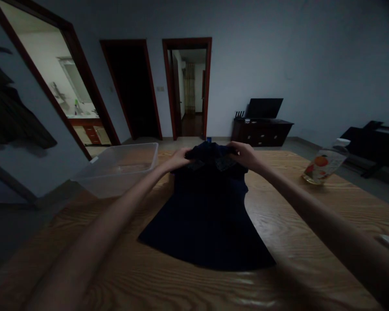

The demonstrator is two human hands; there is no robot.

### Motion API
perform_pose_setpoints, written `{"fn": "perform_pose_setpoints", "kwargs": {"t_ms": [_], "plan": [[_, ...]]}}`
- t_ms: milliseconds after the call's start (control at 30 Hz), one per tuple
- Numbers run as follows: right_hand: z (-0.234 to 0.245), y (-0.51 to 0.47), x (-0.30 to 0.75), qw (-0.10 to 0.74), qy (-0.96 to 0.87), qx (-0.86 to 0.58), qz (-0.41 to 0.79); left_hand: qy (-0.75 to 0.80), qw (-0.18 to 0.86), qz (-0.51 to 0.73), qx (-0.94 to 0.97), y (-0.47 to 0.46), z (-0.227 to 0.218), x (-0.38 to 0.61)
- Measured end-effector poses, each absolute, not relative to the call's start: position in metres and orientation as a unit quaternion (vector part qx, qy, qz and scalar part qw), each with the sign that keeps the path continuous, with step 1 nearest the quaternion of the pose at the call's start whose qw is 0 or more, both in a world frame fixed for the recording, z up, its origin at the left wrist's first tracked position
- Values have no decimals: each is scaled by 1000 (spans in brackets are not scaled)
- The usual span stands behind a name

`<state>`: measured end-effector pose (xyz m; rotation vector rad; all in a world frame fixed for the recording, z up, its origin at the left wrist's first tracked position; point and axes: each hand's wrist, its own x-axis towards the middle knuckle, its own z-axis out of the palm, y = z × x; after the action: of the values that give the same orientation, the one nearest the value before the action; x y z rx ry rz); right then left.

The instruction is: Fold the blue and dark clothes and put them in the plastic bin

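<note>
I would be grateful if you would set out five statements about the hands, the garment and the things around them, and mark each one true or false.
1. The left hand holds the dark blue garment near its bunched far end. True.
2. Only one hand is on the garment. False: the right hand grips it too, on the other side of the bunched end.
3. The clear plastic box is to the left of the garment. True.
4. The garment's wide end points away from the person. False: it spreads over the wooden table toward the person.
5. The bottle stands inside the box. False: the bottle is on the table, to the right of the garment.
</note>
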<state>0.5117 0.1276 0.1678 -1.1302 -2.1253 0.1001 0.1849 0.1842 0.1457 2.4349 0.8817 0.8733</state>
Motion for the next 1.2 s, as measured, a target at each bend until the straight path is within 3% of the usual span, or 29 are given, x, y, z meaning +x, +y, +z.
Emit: {"fn": "perform_pose_setpoints", "kwargs": {"t_ms": [133, 233, 400, 533, 700, 867, 1033, 1200], "plan": [[138, 55, 504, 305, -861, -408, 8, 318, 180, 262, 893, 127, 121, 161], [107, -5, 500, 213, -904, -365, -67, 300, 167, 214, 914, 69, 100, 141], [49, -75, 488, 113, -938, -305, -118, 292, 58, 59, 953, -11, 62, 125], [34, -98, 484, 87, -937, -330, -73, 315, 142, 43, 937, -29, 57, 114], [72, -89, 507, 74, -930, -357, 53, 295, 294, 60, 907, 9, 75, 100], [80, -24, 540, 184, -878, -440, -41, 350, 154, 174, 907, 82, 75, 120], [62, 26, 556, 166, -870, -462, -31, 358, 150, 143, 910, 133, 70, 142], [82, 25, 565, 180, -876, -447, -5, 317, 144, 123, 929, 128, 97, 130]]}}
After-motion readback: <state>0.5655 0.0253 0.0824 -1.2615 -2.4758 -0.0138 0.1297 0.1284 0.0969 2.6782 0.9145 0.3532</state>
